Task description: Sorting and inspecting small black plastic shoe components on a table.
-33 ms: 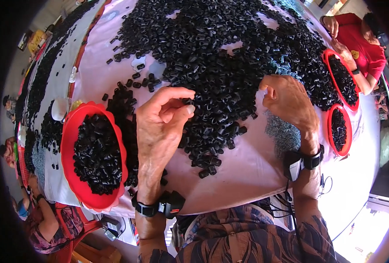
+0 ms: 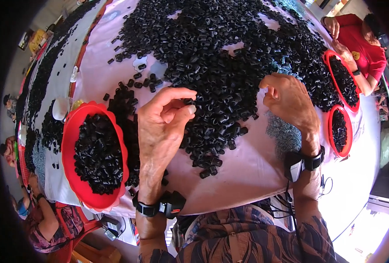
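My left hand point(image 2: 161, 120) hovers over the near part of a large heap of small black plastic caps point(image 2: 216, 74). Its thumb and forefinger are closed on one black cap point(image 2: 188, 101), of which only a dark edge shows between the tips. My right hand point(image 2: 286, 98) is at the right side of the heap with its fingers curled together. Whatever its fingertips hold is mostly hidden, apart from a pale glint. Just below that hand lies a pile of small silvery-blue metal parts point(image 2: 282, 133), too fine to name.
A red scalloped basin point(image 2: 69, 162) full of black caps stands left of my left arm. Two smaller red basins point(image 2: 349, 150) are at the right, near a person in a red shirt point(image 2: 352, 26). Another table with black caps point(image 2: 41, 83) is on the far left.
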### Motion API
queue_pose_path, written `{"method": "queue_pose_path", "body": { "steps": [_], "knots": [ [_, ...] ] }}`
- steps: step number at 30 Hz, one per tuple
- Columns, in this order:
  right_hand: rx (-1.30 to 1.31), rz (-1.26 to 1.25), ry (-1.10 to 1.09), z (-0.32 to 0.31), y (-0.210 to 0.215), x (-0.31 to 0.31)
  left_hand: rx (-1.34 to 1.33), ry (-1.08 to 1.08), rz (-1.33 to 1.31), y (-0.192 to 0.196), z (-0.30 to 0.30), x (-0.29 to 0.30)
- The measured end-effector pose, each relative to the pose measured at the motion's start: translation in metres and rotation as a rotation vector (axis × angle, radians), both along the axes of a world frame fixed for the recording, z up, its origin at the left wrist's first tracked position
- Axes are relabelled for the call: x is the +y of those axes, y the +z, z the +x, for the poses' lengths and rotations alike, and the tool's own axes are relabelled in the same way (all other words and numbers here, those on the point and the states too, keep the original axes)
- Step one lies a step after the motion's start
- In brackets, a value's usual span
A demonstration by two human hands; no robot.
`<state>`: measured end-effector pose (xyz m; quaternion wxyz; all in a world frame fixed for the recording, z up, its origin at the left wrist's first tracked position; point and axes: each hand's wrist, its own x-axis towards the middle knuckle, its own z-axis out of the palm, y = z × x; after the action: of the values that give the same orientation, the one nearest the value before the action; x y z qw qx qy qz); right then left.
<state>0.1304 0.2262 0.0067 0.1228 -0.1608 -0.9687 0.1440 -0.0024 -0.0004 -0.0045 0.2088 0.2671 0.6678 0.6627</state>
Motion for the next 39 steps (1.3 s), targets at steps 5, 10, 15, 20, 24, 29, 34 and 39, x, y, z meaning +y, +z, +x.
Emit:
{"method": "queue_pose_path", "body": {
  "steps": [5, 10, 15, 20, 24, 29, 34, 39],
  "knots": [
    [0.187, -0.444, 0.056, -0.011, 0.0, -0.014, -0.069, -0.048, 0.057, 0.0, 0.002, -0.002],
    [0.338, -1.067, 0.107, -0.02, -0.002, -0.04, -0.081, -0.119, 0.079, -0.006, 0.01, 0.007],
    [0.283, -1.201, 0.093, -0.021, -0.001, -0.046, -0.084, -0.098, 0.006, -0.004, 0.015, 0.011],
    [0.292, -1.243, 0.161, -0.021, -0.006, -0.052, -0.021, -0.076, -0.014, -0.005, 0.023, 0.015],
    [0.29, -1.247, 0.19, -0.021, -0.008, -0.054, 0.041, -0.031, -0.026, -0.007, 0.024, 0.015],
    [0.275, -1.305, 0.156, -0.021, -0.002, -0.057, 0.135, 0.004, -0.026, -0.008, 0.025, 0.016],
    [0.31, -1.271, 0.192, -0.02, -0.009, -0.056, 0.184, 0.022, -0.024, -0.005, 0.028, 0.017],
    [0.414, -1.265, 0.199, -0.02, -0.014, -0.059, 0.146, 0.023, -0.037, -0.005, 0.027, 0.018]
  ]
}}
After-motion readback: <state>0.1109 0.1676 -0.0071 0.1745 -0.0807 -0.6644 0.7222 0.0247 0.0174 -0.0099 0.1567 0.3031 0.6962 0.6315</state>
